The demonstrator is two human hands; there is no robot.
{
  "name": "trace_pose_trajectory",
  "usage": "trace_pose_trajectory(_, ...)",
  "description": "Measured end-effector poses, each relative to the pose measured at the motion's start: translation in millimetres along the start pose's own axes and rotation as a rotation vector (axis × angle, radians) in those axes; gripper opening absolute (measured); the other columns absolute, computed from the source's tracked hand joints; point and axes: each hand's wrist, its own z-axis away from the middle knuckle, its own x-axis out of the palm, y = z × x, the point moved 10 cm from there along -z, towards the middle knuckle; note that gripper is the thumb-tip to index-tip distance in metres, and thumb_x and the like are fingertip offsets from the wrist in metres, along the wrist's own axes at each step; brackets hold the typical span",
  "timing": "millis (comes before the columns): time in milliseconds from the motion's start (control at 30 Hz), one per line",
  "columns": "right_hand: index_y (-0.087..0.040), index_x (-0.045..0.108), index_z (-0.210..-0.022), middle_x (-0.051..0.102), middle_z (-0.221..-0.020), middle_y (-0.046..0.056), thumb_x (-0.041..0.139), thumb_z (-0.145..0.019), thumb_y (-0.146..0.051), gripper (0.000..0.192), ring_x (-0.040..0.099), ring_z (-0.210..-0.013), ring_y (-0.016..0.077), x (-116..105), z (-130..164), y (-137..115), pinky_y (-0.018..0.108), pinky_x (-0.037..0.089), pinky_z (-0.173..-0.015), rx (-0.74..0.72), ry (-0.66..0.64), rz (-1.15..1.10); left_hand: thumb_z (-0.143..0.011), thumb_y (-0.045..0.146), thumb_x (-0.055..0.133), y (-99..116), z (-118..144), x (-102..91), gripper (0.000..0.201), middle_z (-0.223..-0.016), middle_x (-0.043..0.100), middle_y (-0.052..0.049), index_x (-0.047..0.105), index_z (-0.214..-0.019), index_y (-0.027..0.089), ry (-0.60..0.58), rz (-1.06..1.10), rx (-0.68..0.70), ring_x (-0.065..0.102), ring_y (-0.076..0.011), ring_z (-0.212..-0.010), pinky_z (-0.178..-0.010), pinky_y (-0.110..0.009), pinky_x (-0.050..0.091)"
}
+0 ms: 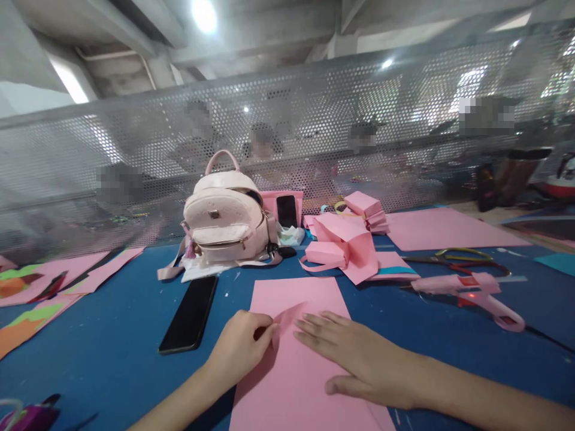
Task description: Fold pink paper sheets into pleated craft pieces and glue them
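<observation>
A: Where to look for the pink paper sheet (309,395)?
B: Lower centre of the frame. Lying on the blue tabletop (112,335), stretching away from the camera, lifted into a small fold (293,316) between both hands.

A: And with the left hand (242,347)?
B: Curled, nearly closed at thumb and forefinger. Seemingly pinching the fold's left side, probably to steer it. Hard to confirm exact contact behind the knuckles.

A: With the right hand (357,353)?
B: Open, palm down, fingers loosely spread, gripping nothing. Laid across the sheet, probably to stop sliding.

A: Why put the pink glue gun (478,288) at right of frame?
B: Maybe for reach, yet clear of the paper. Lying on one side, nozzle towards the frame's middle, showing a red light (471,296), so perhaps hot. Just below the scissors (433,259).

A: Anything else?
B: At centre left, a black smartphone (191,314), flat near the sheet. At upper middle, beside the pale pink backpack (224,218), another smartphone (286,211), propped upright, maybe for viewing. Right of that, folded pink paper pieces (363,206), possibly pushed back for working room.
</observation>
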Motion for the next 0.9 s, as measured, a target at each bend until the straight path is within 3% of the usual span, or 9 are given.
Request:
trace_pose_trajectory(167,-0.021,0.024,-0.151,0.024,-0.157,0.011,0.051,-0.092,-0.057,0.074,0.021,-0.145,0.0317,-12,-2,22,0.056,0.016,-0.118,0.058,0.116,0.077,-0.085,0.023,0.048,-5,-8,3.0,0.036,-0.047,0.040,0.004,0.044,-0.050,0.018,-0.027,-0.064,0.012,0.036,-0.0115,-0.047,-0.052,-0.026,0.020)
trace_pose_trajectory(333,-0.013,0.024,-0.151,0.021,-0.157,0.015,0.049,-0.093,-0.057,0.077,0.019,-0.145,0.0318,-13,-5,34,0.054,0.017,-0.119,0.141,0.101,0.209,-0.088,0.029,0.048,-15,-11,9.4,0.041,-0.045,0.052,0.001,0.051,-0.049,0.018,-0.061,-0.005,-0.013,0.047,-0.0125,-0.045,-0.050,-0.024,0.028)
trace_pose_trajectory(433,-0.012,0.025,-0.151,0.019,-0.157,0.016,0.046,-0.094,-0.055,0.074,0.016,-0.146,0.0319,-10,-4,28,0.055,0.016,-0.119,0.143,0.094,0.225,-0.090,0.032,0.048,-20,-8,11.4,0.045,-0.045,0.057,-0.001,0.053,-0.048,0.017,-0.063,0.068,-0.032,0.051,-0.0126,-0.044,-0.050,-0.022,0.034)
trace_pose_trajectory(600,-0.021,0.022,-0.153,0.025,-0.157,0.010,0.048,-0.097,-0.044,0.066,0.017,-0.146,0.0261,5,5,-30,0.053,0.011,-0.120,-0.146,-0.058,0.114,-0.090,0.042,0.045,-36,-12,10.8,0.048,-0.045,0.060,-0.003,0.058,-0.051,0.016,-0.046,0.229,-0.110,0.050,-0.0112,-0.035,-0.040,-0.020,0.035)
trace_pose_trajectory(767,-0.020,0.020,-0.153,0.027,-0.156,0.012,0.047,-0.096,-0.025,0.064,0.025,-0.144,0.0259,12,15,-69,0.050,0.021,-0.119,-0.334,-0.136,0.040,-0.084,0.054,0.049,-51,-18,4.1,0.050,-0.043,0.058,-0.003,0.053,-0.050,0.017,-0.002,0.365,-0.193,0.051,-0.0112,-0.032,-0.032,-0.018,0.032)
trace_pose_trajectory(833,-0.019,0.023,-0.153,0.032,-0.154,0.010,0.047,-0.094,-0.023,0.063,0.032,-0.141,0.0253,19,16,-75,0.046,0.029,-0.117,-0.418,-0.105,0.094,-0.082,0.056,0.052,-53,-18,2.9,0.051,-0.041,0.057,-0.002,0.052,-0.049,0.017,0.003,0.401,-0.208,0.051,-0.0107,-0.031,-0.032,-0.017,0.032)
trace_pose_trajectory(900,-0.022,0.033,-0.150,0.049,-0.145,0.004,0.046,-0.095,-0.023,0.057,0.046,-0.134,0.0220,27,21,-85,0.039,0.042,-0.110,-0.541,0.020,0.200,-0.081,0.058,0.054,-55,-18,3.2,0.052,-0.040,0.056,-0.002,0.053,-0.049,0.016,0.003,0.430,-0.221,0.051,-0.0101,-0.031,-0.031,-0.016,0.032)
